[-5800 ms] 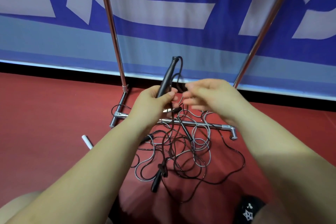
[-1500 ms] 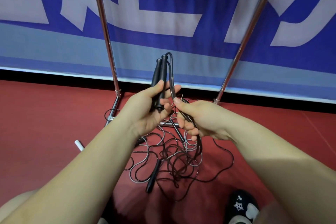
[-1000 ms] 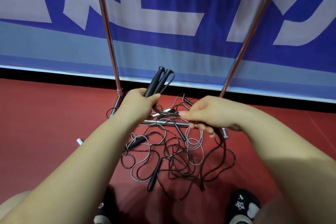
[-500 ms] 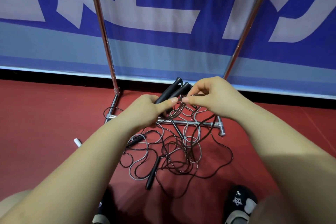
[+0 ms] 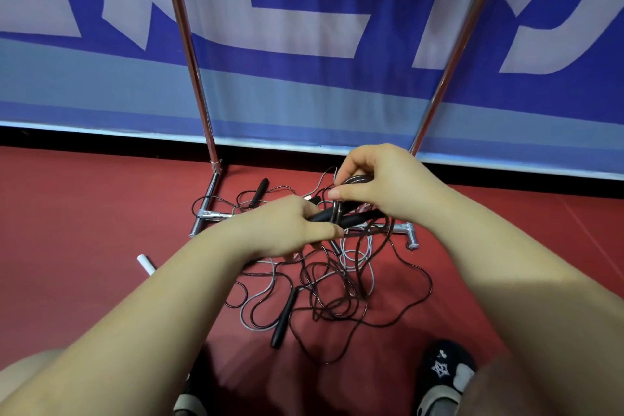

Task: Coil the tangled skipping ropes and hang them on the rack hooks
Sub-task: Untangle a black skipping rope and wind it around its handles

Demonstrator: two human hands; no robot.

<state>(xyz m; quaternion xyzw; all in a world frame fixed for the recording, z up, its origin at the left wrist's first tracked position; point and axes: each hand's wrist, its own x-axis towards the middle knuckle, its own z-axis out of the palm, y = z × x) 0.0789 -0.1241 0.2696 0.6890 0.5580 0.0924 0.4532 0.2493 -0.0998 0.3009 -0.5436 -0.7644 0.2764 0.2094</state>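
Note:
My left hand [image 5: 287,226] grips two black rope handles [image 5: 351,220] held side by side, pointing right. My right hand [image 5: 378,184] pinches the dark cord [image 5: 354,179] just above them, and a loop of cord wraps around the handles. Below lies a tangle of dark and grey skipping ropes [image 5: 331,290] on the red floor, with a loose black handle [image 5: 283,317] at its front and another black handle [image 5: 258,192] at the back left. The chrome rack [image 5: 189,54] rises behind; its hooks are out of view.
The rack's base bar [image 5: 212,214] and right foot [image 5: 410,233] rest on the floor under the ropes. A blue and white banner [image 5: 304,44] stands behind. A white handle [image 5: 146,264] lies at left. My shoes [image 5: 442,378] are at the bottom edge.
The paired handles have tipped from upright to nearly level. My right hand has brought the cord round them and now sits above them. The view has dropped a little.

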